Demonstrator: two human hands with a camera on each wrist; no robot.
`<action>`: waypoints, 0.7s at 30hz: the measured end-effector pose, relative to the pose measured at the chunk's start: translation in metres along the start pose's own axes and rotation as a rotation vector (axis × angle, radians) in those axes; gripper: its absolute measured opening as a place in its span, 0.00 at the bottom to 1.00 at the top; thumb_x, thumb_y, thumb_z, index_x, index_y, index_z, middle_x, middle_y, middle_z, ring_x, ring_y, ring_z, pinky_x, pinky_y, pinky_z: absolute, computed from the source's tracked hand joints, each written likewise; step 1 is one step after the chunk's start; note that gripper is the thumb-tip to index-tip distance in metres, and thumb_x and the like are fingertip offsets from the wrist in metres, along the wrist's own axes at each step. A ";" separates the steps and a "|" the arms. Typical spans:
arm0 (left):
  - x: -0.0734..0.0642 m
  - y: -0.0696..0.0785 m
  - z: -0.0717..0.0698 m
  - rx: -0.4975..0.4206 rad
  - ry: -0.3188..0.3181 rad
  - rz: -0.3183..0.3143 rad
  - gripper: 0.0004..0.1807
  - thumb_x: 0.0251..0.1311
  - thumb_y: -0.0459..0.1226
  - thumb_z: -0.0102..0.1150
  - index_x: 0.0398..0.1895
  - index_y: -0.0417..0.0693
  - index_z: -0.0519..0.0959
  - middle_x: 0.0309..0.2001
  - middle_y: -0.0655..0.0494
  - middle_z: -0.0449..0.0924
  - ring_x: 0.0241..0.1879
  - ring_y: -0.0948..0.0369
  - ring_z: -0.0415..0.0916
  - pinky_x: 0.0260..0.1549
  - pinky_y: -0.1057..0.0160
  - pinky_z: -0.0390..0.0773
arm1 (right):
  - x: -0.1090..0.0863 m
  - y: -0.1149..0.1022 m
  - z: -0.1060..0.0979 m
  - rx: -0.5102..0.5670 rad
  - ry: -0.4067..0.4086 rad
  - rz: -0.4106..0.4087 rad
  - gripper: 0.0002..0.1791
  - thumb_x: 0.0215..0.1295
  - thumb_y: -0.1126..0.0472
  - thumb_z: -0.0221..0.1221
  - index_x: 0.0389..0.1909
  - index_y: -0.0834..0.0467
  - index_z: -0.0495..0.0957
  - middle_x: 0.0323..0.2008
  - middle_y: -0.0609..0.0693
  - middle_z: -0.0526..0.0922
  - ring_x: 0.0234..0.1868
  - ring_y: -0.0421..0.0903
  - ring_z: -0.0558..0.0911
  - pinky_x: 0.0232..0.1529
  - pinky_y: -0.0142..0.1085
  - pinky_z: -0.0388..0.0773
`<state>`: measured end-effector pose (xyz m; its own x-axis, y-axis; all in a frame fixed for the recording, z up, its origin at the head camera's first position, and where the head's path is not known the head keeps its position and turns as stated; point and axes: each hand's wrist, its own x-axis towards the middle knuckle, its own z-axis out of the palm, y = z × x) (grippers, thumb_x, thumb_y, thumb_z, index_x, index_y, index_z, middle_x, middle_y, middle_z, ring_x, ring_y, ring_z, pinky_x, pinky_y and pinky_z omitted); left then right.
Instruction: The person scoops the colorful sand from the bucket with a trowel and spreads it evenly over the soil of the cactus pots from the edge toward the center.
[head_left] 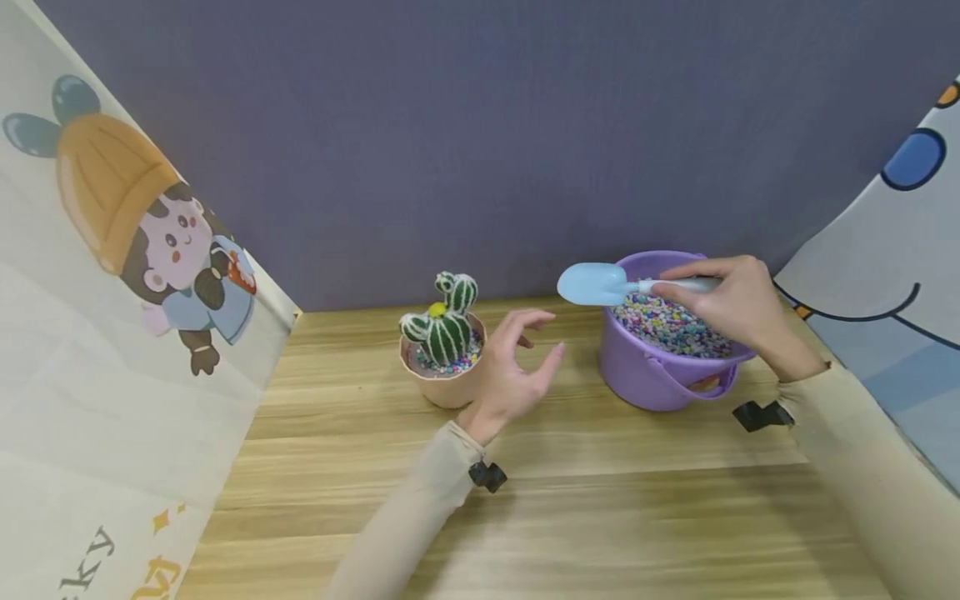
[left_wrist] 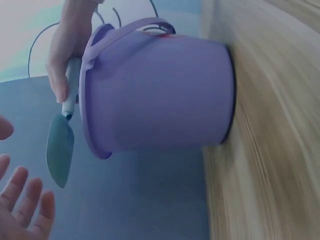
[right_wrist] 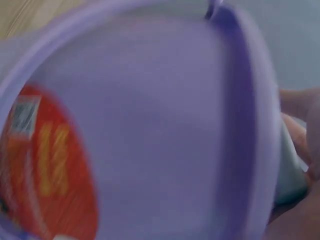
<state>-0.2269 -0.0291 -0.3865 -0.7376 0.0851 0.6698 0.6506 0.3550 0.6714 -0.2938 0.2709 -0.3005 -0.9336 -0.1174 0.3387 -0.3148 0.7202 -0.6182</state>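
My right hand (head_left: 738,304) grips the white handle of a light blue toy shovel (head_left: 592,284) above the rim of a purple bucket (head_left: 648,379). The shovel's blade points left, past the bucket's edge. Small multicoloured beads (head_left: 675,325) fill much of the bucket. Between the bucket and a potted cactus (head_left: 446,337), my left hand (head_left: 517,367) hovers with fingers apart and nothing in them. The cactus is green with white edging and a yellow flower; its pinkish pot (head_left: 442,390) has coloured beads around the plant. The left hand overlaps the pot's right side in the head view.
The pot and bucket stand on a wood-grain tabletop (head_left: 600,517) near a dark blue-grey back wall (head_left: 480,150). A white panel with a cartoon figure (head_left: 172,233) borders the left side, another printed panel (head_left: 862,242) the right. The bucket's purple handle (head_left: 697,390) hangs at its front.
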 end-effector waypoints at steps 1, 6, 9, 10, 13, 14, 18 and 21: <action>0.001 0.001 0.003 0.003 -0.035 -0.030 0.25 0.62 0.37 0.71 0.62 0.46 0.80 0.59 0.49 0.84 0.56 0.55 0.81 0.50 0.57 0.87 | 0.000 0.005 -0.003 0.004 0.001 0.010 0.19 0.58 0.41 0.78 0.42 0.50 0.94 0.43 0.54 0.94 0.33 0.26 0.80 0.33 0.22 0.73; 0.006 0.003 0.017 0.038 -0.175 -0.178 0.33 0.63 0.42 0.73 0.72 0.53 0.75 0.73 0.56 0.75 0.67 0.57 0.76 0.59 0.52 0.85 | -0.001 0.025 -0.017 -0.001 0.002 0.067 0.21 0.59 0.40 0.77 0.44 0.50 0.94 0.43 0.34 0.91 0.40 0.22 0.77 0.42 0.21 0.70; 0.007 0.001 0.027 0.046 -0.188 -0.214 0.36 0.63 0.44 0.73 0.74 0.54 0.73 0.77 0.56 0.71 0.70 0.55 0.74 0.62 0.51 0.84 | -0.002 0.033 -0.024 -0.004 -0.003 0.094 0.22 0.59 0.39 0.77 0.45 0.50 0.93 0.37 0.19 0.83 0.42 0.21 0.75 0.45 0.22 0.69; 0.008 0.000 0.030 0.044 -0.185 -0.222 0.37 0.63 0.45 0.73 0.75 0.54 0.73 0.78 0.55 0.70 0.72 0.54 0.74 0.63 0.49 0.84 | -0.003 0.035 -0.026 -0.001 -0.008 0.100 0.22 0.59 0.39 0.76 0.46 0.51 0.93 0.35 0.15 0.81 0.43 0.21 0.75 0.45 0.23 0.68; 0.009 -0.002 0.039 0.063 -0.196 -0.247 0.40 0.62 0.50 0.72 0.77 0.55 0.70 0.81 0.56 0.66 0.77 0.54 0.69 0.70 0.44 0.78 | -0.003 0.042 -0.032 -0.001 -0.022 0.121 0.23 0.60 0.39 0.76 0.48 0.51 0.93 0.32 0.10 0.77 0.43 0.21 0.75 0.46 0.24 0.67; 0.010 -0.002 0.041 0.068 -0.203 -0.258 0.41 0.62 0.51 0.72 0.78 0.57 0.70 0.82 0.57 0.64 0.78 0.54 0.66 0.72 0.42 0.75 | -0.003 0.044 -0.034 0.002 -0.025 0.129 0.23 0.60 0.39 0.76 0.48 0.51 0.93 0.31 0.10 0.77 0.42 0.21 0.75 0.46 0.23 0.67; 0.015 -0.001 0.047 0.101 -0.237 -0.273 0.43 0.63 0.57 0.70 0.80 0.61 0.68 0.85 0.64 0.58 0.83 0.54 0.59 0.77 0.35 0.64 | -0.003 0.052 -0.041 -0.014 -0.034 0.131 0.23 0.61 0.41 0.76 0.48 0.52 0.93 0.30 0.10 0.78 0.41 0.23 0.75 0.42 0.22 0.68; 0.020 0.000 0.050 0.119 -0.255 -0.283 0.44 0.63 0.60 0.68 0.81 0.62 0.67 0.85 0.67 0.55 0.83 0.53 0.57 0.77 0.33 0.63 | -0.002 0.057 -0.047 -0.036 -0.058 0.137 0.23 0.62 0.41 0.76 0.49 0.53 0.92 0.30 0.11 0.78 0.40 0.24 0.75 0.39 0.22 0.69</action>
<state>-0.2504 0.0188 -0.3889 -0.9157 0.1911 0.3536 0.4007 0.5017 0.7666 -0.3022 0.3444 -0.3033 -0.9761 -0.0551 0.2104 -0.1784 0.7563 -0.6294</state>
